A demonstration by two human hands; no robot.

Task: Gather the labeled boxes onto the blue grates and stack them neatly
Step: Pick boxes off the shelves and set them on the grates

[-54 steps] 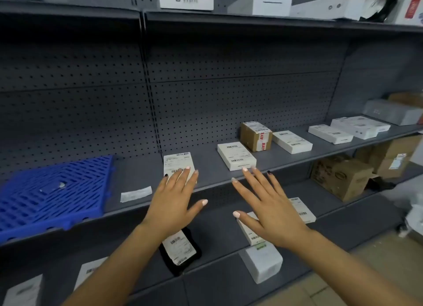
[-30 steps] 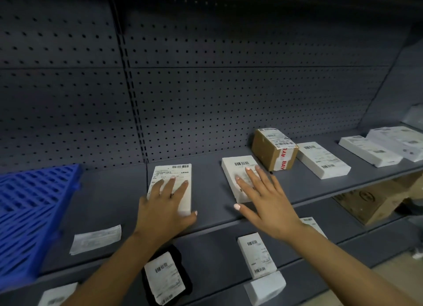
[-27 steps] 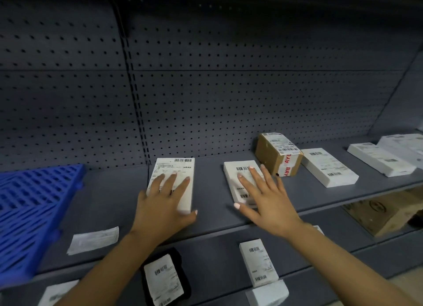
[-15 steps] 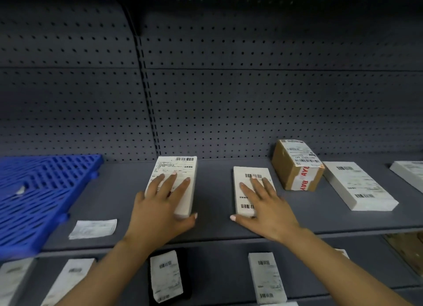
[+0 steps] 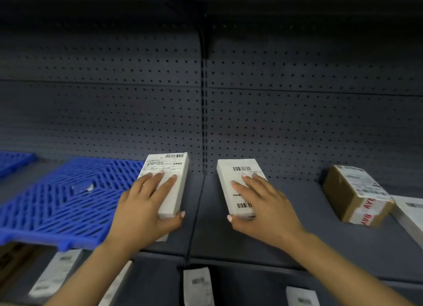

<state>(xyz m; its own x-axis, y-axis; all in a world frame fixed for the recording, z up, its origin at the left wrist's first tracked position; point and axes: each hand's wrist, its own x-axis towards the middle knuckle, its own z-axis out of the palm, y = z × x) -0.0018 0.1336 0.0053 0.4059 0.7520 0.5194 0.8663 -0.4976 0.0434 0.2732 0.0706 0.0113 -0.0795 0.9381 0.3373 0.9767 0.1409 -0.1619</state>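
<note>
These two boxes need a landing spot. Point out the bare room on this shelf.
The blue grate is mostly bare; only a small scrap lies mid-grate. Grey shelf is open between the left white box and right white box, and between that box and the brown box. The far right is crowded.

Shelf [image 5: 263, 241]: matt dark grey painted metal, smooth.
Back panel [image 5: 297, 122], behind the shelf: matt grey perforated metal.
Blue grate [image 5: 68, 202], at the shelf's left end: moulded plastic lattice with a slight sheen.
Two white boxes [image 5: 169, 191] [image 5: 231, 186], mid-shelf: smooth matt card, each with a printed paper label.
Brown box [image 5: 350, 198], at the shelf's right: plain cardboard, paper label, glossy printed tape across its end.
</note>
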